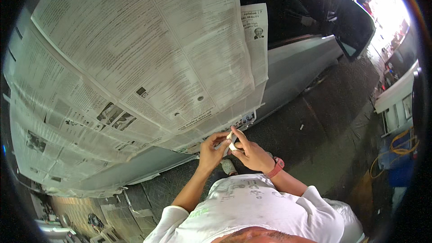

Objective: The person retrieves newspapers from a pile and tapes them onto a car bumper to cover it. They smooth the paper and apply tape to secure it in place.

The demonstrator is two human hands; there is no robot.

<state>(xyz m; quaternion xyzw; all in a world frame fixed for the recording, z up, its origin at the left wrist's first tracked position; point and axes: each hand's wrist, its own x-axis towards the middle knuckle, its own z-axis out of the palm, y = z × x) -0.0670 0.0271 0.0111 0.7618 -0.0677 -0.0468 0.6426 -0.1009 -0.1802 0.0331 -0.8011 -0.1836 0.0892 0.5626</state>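
Note:
Close in front of my body, both hands meet at a small cream roll of masking tape (232, 144). My left hand (210, 151) pinches its left side between thumb and fingers. On the other side my right hand (255, 156) has its fingers and thumb closed about it, with a red watch on that wrist. Whether a strip is peeled off is too small to tell. Just beyond the hands hang large newspaper sheets (148, 58), which cover much of a car's side and overlap one another. Below them shows a strip of grey body panel (157, 164).
To the right runs the uncovered grey car panel (297, 74), with a dark side mirror (355, 29) jutting out. A small white scrap (301, 127) lies on the dark floor. At far right a yellow cable (402, 146) hangs by a blue container (400, 166).

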